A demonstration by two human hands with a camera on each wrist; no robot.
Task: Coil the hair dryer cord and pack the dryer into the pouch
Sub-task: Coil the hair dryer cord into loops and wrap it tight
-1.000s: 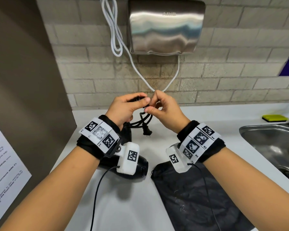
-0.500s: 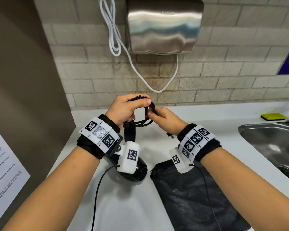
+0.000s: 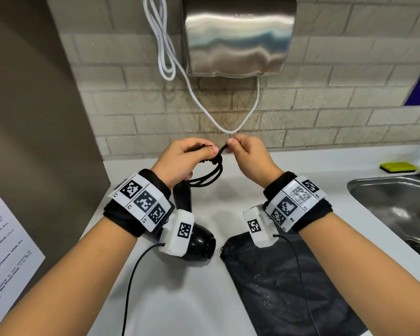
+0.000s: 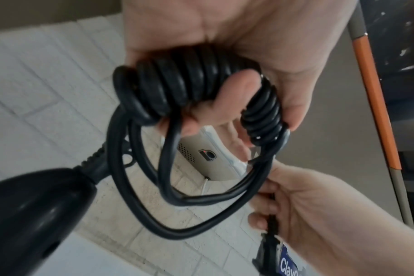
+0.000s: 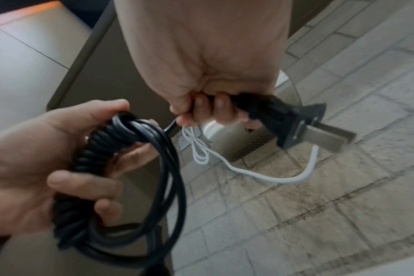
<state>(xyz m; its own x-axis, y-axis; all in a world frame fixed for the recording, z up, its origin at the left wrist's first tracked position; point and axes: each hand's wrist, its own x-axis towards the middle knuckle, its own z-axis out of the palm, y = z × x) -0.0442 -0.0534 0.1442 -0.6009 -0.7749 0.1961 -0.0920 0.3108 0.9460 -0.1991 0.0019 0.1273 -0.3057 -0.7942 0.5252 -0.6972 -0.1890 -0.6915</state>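
The black hair dryer (image 3: 199, 246) hangs by its handle below my left hand (image 3: 187, 161), its barrel low over the white counter. That hand grips the bundled black cord (image 4: 196, 84), a tight spiral section plus loose loops (image 3: 209, 177). My right hand (image 3: 247, 154) pinches the cord's end just behind the two-pin plug (image 5: 293, 127), pulling it up and to the right of the bundle. The black drawstring pouch (image 3: 281, 287) lies flat on the counter under my right forearm.
A steel hand dryer (image 3: 238, 37) with a white cable (image 3: 170, 57) hangs on the brick wall ahead. A steel sink (image 3: 398, 209) sits at the right, a yellow-green sponge (image 3: 398, 167) behind it. A brown panel (image 3: 34, 117) bounds the left.
My right hand has risen from beside the loops to level with my left hand, drawing the plug end up and tightening it around the bundle. The dryer has stayed hanging.
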